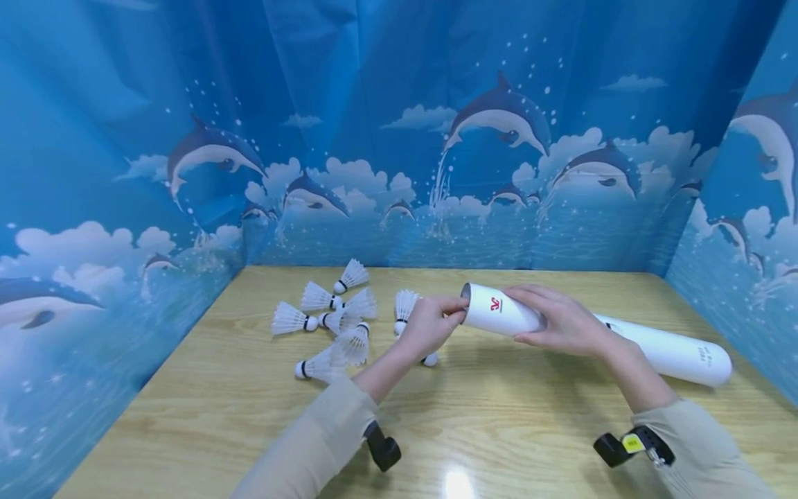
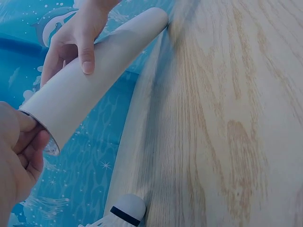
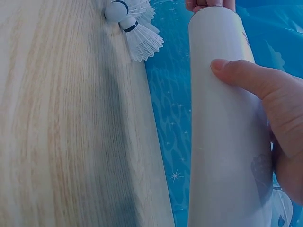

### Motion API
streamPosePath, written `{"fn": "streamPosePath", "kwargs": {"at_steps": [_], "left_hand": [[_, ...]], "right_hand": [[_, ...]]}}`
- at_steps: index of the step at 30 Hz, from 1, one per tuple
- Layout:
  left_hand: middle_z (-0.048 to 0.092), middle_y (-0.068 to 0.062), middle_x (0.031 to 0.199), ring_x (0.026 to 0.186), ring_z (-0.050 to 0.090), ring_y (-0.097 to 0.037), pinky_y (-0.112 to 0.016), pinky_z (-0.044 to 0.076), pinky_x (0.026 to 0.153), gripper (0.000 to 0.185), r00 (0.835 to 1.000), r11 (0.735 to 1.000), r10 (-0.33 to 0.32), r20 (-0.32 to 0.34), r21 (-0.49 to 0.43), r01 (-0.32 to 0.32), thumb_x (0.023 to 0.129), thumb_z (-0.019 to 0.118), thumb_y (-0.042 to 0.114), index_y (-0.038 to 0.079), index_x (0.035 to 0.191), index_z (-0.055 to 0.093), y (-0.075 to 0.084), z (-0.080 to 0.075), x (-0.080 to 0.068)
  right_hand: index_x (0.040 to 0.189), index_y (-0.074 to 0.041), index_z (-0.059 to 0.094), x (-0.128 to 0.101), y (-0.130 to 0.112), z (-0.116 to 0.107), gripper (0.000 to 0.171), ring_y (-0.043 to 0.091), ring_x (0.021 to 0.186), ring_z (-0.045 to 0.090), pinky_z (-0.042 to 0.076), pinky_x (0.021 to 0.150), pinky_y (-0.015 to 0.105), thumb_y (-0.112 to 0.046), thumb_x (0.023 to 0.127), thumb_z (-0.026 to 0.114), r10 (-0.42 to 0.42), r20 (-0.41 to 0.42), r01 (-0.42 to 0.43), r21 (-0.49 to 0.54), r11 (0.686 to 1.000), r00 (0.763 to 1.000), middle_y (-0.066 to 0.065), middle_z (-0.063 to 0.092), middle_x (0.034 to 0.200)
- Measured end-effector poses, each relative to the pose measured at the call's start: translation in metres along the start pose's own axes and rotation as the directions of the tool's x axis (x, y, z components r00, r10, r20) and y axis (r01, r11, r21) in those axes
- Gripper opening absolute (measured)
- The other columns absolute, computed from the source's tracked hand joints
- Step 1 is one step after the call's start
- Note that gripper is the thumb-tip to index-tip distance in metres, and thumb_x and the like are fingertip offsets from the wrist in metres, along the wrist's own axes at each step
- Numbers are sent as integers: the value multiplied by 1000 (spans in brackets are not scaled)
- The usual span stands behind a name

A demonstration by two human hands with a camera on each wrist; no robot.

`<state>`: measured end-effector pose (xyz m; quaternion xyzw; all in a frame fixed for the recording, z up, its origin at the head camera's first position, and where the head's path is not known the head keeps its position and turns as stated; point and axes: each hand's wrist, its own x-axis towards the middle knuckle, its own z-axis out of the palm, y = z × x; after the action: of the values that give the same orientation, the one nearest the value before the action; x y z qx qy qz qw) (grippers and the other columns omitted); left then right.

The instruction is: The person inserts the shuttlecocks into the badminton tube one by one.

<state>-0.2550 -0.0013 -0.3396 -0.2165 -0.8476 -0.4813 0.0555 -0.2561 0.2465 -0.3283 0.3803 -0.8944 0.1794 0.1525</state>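
Note:
A long white shuttlecock tube (image 1: 676,352) with a red logo extends across the right half of the table, its near-left end opening toward the left. Around its body, close to that end, my right hand (image 1: 557,320) grips, with the thumb laid along the tube (image 3: 215,142) in the right wrist view. My left hand (image 1: 431,324) has bent fingers inside the tube's mouth; whether they pinch something in there is hidden. Behind the left hand, a white shuttlecock (image 1: 405,308) lies on the table. Partly covered by that hand, another white cork (image 1: 429,360) shows below it.
Several white shuttlecocks (image 1: 357,341) lie in a loose cluster on the left of the wooden table (image 1: 499,430). Blue dolphin-printed sheeting (image 1: 386,125) stands along the back and both sides. Each wrist carries a black camera strap (image 1: 382,447).

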Motion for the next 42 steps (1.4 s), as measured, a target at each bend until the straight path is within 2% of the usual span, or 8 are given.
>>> {"fn": "streamPosePath", "kwargs": {"at_steps": [4, 9, 16, 21, 28, 37, 39, 42], "left_hand": [[66, -9, 108, 58, 48, -8, -18, 36, 47, 23, 1000, 1000, -13, 14, -24, 14, 89, 61, 6, 6, 111, 66, 0, 0, 0], [67, -9, 108, 51, 40, -8, -19, 33, 45, 23, 999, 999, -28, 25, -41, 29, 89, 60, 6, 7, 112, 66, 0, -1, -1], [68, 0, 103, 60, 50, -8, -21, 40, 49, 21, 998, 997, -62, 33, -35, 63, 90, 61, 14, 11, 110, 69, 0, -6, -2], [68, 4, 90, 65, 53, -9, -22, 43, 52, 17, 999, 999, -33, 23, -23, 33, 89, 63, 16, 12, 104, 70, -3, -14, -7], [68, -2, 87, 71, 58, -9, -25, 48, 58, 16, 1000, 999, -15, 7, 38, 15, 91, 61, 15, 9, 104, 69, -11, -40, -20], [66, 3, 82, 72, 57, -9, -27, 47, 60, 16, 997, 990, -58, -46, 129, 64, 87, 66, 19, 11, 100, 70, -26, -81, -35], [66, 3, 83, 73, 58, -10, -28, 47, 62, 17, 997, 988, -60, -48, 140, 66, 87, 66, 19, 10, 101, 70, -31, -89, -39], [67, 4, 88, 77, 59, -10, -28, 49, 65, 19, 995, 983, -95, -39, 157, 100, 87, 65, 21, 12, 103, 69, -38, -101, -47]], "right_hand": [[132, -6, 48, 1, -1, 1, 73, 34, 109, 52, 49, 79, 48, -23, 70, 81, -3, 6, 3, 1, 1000, 1000, 14, 52, 128], [132, -6, 48, 2, -2, 0, 73, 34, 109, 52, 49, 79, 49, -23, 69, 82, -5, 8, 5, 0, 1000, 1000, 15, 52, 127], [132, -6, 48, 3, -2, -2, 74, 35, 110, 52, 48, 80, 50, -23, 69, 82, -3, 5, 3, -1, 1000, 1000, 16, 51, 128], [133, -6, 47, 3, -1, -2, 75, 36, 110, 51, 48, 80, 52, -22, 68, 82, 3, 1, -3, -4, 1000, 1000, 16, 51, 129], [131, -5, 49, 0, -1, -1, 75, 37, 111, 51, 46, 82, 54, -24, 67, 83, 9, 0, -9, -18, 1000, 1000, 17, 51, 129], [131, -5, 49, -1, 2, 0, 74, 36, 110, 51, 47, 81, 54, -22, 67, 83, -5, -8, 5, -25, 1000, 1000, 16, 52, 128], [131, -6, 49, -1, 2, 0, 74, 36, 111, 51, 46, 81, 54, -21, 67, 83, 3, -6, -3, -23, 1000, 1000, 16, 51, 128], [132, -7, 49, -1, 1, 1, 74, 36, 111, 50, 46, 82, 55, -22, 68, 82, 16, 2, -16, -23, 1000, 1000, 15, 51, 129]]}}
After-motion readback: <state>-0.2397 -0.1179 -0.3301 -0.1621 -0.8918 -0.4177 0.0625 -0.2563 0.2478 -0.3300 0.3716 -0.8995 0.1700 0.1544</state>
